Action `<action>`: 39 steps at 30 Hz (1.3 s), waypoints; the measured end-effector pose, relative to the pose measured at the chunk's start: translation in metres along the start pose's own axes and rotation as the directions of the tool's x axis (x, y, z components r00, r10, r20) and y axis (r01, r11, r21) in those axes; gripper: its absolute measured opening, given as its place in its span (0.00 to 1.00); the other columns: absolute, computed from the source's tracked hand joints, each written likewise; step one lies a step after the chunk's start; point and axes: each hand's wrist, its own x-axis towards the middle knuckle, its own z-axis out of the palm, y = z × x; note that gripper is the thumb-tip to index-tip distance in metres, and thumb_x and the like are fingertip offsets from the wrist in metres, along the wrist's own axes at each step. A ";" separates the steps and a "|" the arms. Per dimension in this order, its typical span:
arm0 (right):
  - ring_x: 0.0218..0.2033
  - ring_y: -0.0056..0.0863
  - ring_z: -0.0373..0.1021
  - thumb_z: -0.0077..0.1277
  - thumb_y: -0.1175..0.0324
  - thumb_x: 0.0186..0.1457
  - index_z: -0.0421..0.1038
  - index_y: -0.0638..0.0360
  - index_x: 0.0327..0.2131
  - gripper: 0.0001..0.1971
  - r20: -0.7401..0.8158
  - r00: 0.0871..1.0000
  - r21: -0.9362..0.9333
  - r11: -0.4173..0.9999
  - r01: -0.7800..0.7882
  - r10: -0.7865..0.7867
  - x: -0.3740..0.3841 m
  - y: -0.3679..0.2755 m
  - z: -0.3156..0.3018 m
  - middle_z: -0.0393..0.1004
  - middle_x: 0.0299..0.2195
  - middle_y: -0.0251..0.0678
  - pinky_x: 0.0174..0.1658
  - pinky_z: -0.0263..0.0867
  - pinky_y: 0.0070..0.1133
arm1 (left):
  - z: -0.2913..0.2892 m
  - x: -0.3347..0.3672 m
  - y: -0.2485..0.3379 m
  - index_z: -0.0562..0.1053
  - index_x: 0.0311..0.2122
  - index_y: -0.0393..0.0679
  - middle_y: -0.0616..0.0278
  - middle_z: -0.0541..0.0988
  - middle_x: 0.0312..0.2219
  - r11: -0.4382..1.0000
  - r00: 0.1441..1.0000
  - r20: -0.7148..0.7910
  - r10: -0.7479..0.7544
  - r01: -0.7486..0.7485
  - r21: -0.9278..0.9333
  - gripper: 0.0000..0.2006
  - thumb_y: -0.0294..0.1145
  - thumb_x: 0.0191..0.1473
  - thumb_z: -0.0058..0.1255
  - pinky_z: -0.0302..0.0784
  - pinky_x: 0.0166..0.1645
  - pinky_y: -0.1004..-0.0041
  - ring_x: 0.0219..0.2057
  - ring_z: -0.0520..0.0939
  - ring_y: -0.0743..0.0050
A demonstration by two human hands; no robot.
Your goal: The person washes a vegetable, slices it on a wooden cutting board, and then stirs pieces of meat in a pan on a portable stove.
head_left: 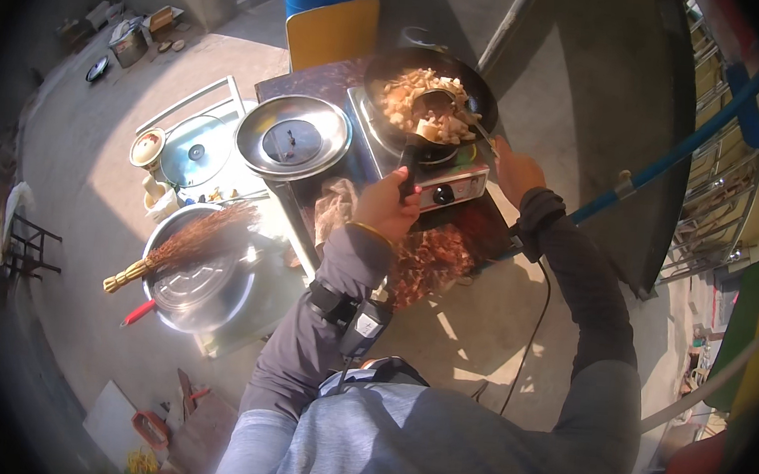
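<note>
A black wok [485,89] sits on a silver portable gas stove [468,183]. Pale, lightly browned food chunks [404,95] fill its middle. My left hand [388,205] is closed round the wok's black handle [409,161] at the near side. On the right, my right hand [517,170] grips the thin handle of a ladle, whose dark rounded head [437,105] rests among the chunks; its exact shape is partly hidden by food. A black knob [443,194] is on the stove's front, just right of my left hand.
Left of the stove stands a wide steel basin [337,158]. Farther left are a glass lid [197,151], a small lidded pot [147,148], and a large metal bowl [231,314] with a straw brush [173,252] across it. A cable [534,338] hangs below my right forearm.
</note>
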 end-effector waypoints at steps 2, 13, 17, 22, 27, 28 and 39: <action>0.33 0.51 0.71 0.40 0.69 0.53 0.59 0.56 0.50 0.19 -0.010 0.999 0.015 0.999 -0.046 0.046 0.012 0.002 0.007 0.74 0.28 0.52 0.35 0.66 0.40 | -0.001 -0.001 -0.002 0.62 0.36 0.41 0.54 0.68 0.25 1.000 1.000 0.011 -0.005 0.005 0.008 0.07 0.33 0.58 0.42 0.58 0.18 0.80 0.20 0.66 0.72; 0.28 0.49 0.71 0.39 0.67 0.56 0.57 0.55 0.53 0.20 -0.161 0.986 0.013 0.999 -0.029 0.031 0.024 -0.008 0.012 0.73 0.24 0.50 0.32 0.66 0.39 | -0.011 -0.004 -0.009 0.65 0.41 0.35 0.53 0.70 0.37 0.972 0.965 0.186 0.184 -0.207 0.111 0.09 0.28 0.57 0.45 0.78 0.37 0.67 0.35 0.74 0.60; 0.27 0.48 0.70 0.42 0.66 0.55 0.55 0.53 0.56 0.24 -0.041 0.995 -0.039 0.995 0.087 -0.088 0.000 -0.019 0.018 0.73 0.24 0.49 0.31 0.64 0.40 | -0.046 -0.006 0.002 0.64 0.43 0.35 0.52 0.70 0.38 0.774 0.921 0.243 0.305 -0.388 0.501 0.12 0.30 0.57 0.45 0.75 0.41 0.70 0.39 0.73 0.61; 0.27 0.48 0.69 0.42 0.66 0.55 0.55 0.52 0.57 0.24 -0.162 0.987 -0.018 1.000 -0.023 0.020 -0.023 0.021 -0.002 0.72 0.23 0.49 0.31 0.63 0.39 | -0.042 -0.086 0.023 0.63 0.50 0.40 0.49 0.69 0.46 0.974 0.974 0.214 0.081 -0.123 0.190 0.17 0.37 0.58 0.43 0.68 0.47 0.71 0.45 0.72 0.62; 0.26 0.48 0.68 0.43 0.66 0.56 0.58 0.53 0.55 0.22 -0.160 0.987 0.011 1.000 -0.010 0.012 -0.036 0.024 0.020 0.71 0.22 0.49 0.30 0.63 0.40 | -0.066 -0.172 0.063 0.56 0.59 0.39 0.50 0.71 0.48 0.827 0.923 0.169 0.346 -0.385 0.410 0.24 0.40 0.62 0.33 0.65 0.44 0.76 0.46 0.72 0.68; 0.24 0.47 0.69 0.43 0.64 0.56 0.57 0.51 0.56 0.23 -0.168 0.985 -0.040 0.999 0.023 -0.029 -0.027 0.020 0.027 0.71 0.22 0.48 0.29 0.63 0.39 | -0.079 -0.187 0.073 0.56 0.59 0.39 0.51 0.71 0.48 0.804 0.902 0.180 0.392 -0.431 0.410 0.24 0.41 0.62 0.33 0.65 0.45 0.76 0.46 0.72 0.68; 0.41 0.45 0.70 0.50 0.56 0.51 0.57 0.53 0.56 0.29 -0.203 0.972 -0.026 0.992 -0.124 0.116 0.010 0.003 0.087 0.73 0.41 0.44 0.43 0.65 0.35 | -0.220 -0.394 0.098 0.57 0.59 0.41 0.51 0.70 0.49 0.544 0.547 -0.093 0.832 -0.773 0.326 0.23 0.42 0.63 0.30 0.68 0.48 0.75 0.51 0.70 0.66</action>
